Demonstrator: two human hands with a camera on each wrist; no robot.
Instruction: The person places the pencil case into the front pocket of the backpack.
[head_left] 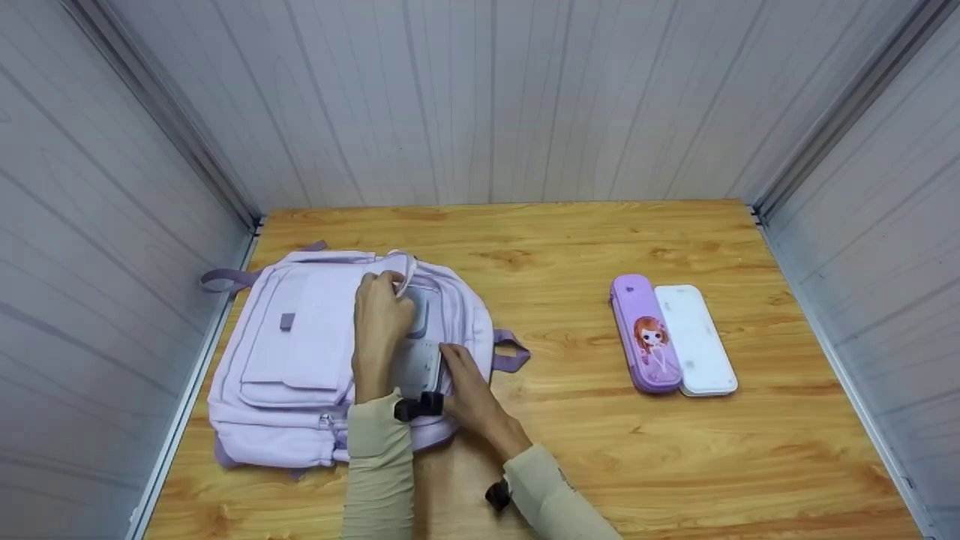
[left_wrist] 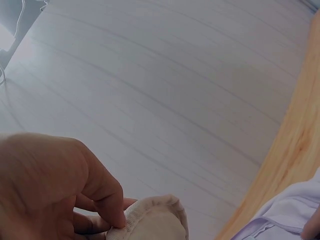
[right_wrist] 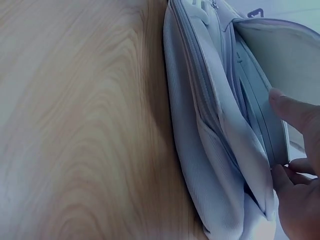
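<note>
Near the tabletop's point(head_left: 570, 472) left edge, our left hand point(head_left: 381, 319) pinches the backpack's point(head_left: 300, 337) flap point(left_wrist: 159, 220); inside, the gray case point(head_left: 418, 365) lies in our right hand's point(head_left: 474, 394) grip.

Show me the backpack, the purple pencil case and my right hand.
Backpack point(head_left: 311, 346), head view: on its front flap.
Purple pencil case point(head_left: 648, 334), head view: on the printed figure's head.
Right hand point(head_left: 474, 393), head view: on its back.
</note>
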